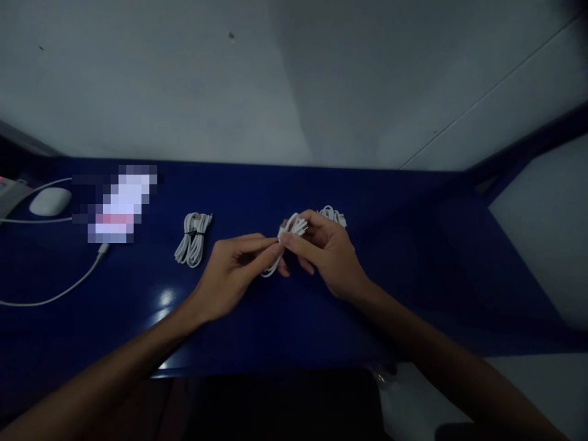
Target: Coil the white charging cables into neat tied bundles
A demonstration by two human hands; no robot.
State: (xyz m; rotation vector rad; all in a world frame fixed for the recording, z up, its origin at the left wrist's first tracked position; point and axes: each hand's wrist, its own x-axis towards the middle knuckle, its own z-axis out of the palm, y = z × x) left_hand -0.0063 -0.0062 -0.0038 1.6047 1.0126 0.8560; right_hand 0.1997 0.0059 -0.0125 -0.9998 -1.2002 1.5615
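Note:
A white USB cable, folded into a bundle, is held between my two hands above the blue table. My left hand pinches it from the left side, thumb against forefinger. My right hand is closed round its other side, with the thumb on top. Fingers cover much of the bundle's middle. Left of my hands lies another coiled white cable, bound with a dark tie. A further white cable bundle rests behind my right hand, which partly hides it.
The blue table meets a pale wall. On the left are a blurred-out, lit phone-shaped object with a white cord at its lower end, and a rounded white object. A blue-edged panel stands at right.

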